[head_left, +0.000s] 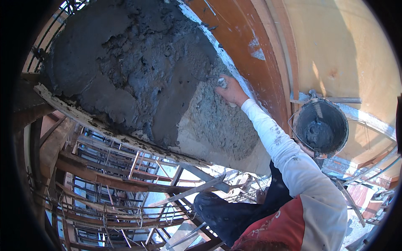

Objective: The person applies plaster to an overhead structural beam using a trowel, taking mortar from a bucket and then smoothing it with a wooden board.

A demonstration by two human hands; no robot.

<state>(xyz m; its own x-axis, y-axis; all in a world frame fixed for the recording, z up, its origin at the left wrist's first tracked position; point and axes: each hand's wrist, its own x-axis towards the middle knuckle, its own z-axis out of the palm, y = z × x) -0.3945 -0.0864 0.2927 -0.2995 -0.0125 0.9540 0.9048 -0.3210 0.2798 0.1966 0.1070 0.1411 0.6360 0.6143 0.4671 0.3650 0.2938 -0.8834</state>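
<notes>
My right hand (231, 90) is closed around the pale handle of a trowel (206, 77). Its thin metal neck points left, and the blade is hard to tell from the grey mortar around it. Wet mortar (142, 62) covers the upper left of a curved slab, smooth in places and lumpy in the middle. Under my hand lies a rougher, paler, thinner patch of mortar (224, 121). My left hand does not show; a small skin-coloured shape by my dark trousers is too unclear to name.
A black bucket (298, 136) with mortar in its bottom stands right of my arm. A bar-like tool (343, 100) lies behind it. An orange-brown curved panel (247, 37) borders the slab. Beyond the slab's lower edge is a drop with timber framing (113, 180) and steel bars.
</notes>
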